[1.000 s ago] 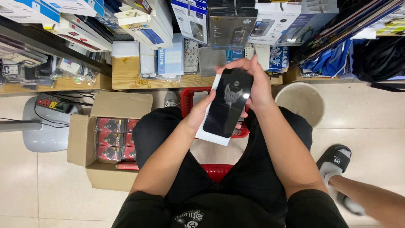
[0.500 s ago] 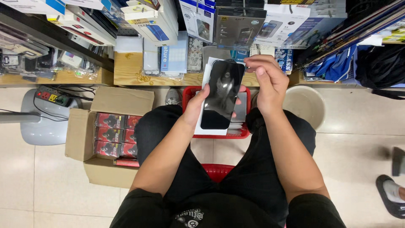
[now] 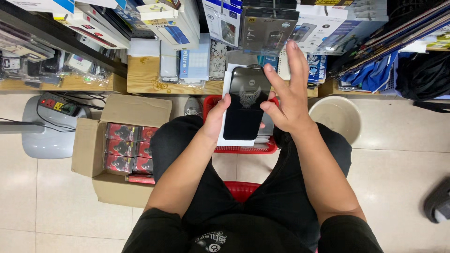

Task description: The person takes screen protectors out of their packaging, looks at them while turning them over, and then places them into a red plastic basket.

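My left hand (image 3: pixel 216 116) grips the left edge of a black glossy screen protector (image 3: pixel 244 108) with a pale winged emblem, lying on a white backing card (image 3: pixel 227 80). I hold it up above a red basket (image 3: pixel 243 149) between my knees. My right hand (image 3: pixel 287 91) is beside its right edge, fingers spread and raised; the thumb and forefinger rest near the protector's upper right corner, and the palm holds nothing.
An open cardboard box (image 3: pixel 93 140) with several red packages stands at my left on the tiled floor. Shelves (image 3: pixel 187 28) stacked with boxed accessories are ahead. A round beige bin (image 3: pixel 336 116) is at right, a power strip (image 3: pixel 58 104) at far left, another person's shoe (image 3: pixel 438 201) at right.
My right hand came off the protector's top edge and lifted, fingers spreading. The view tilted slightly, and the other person's foot moved toward the right edge.
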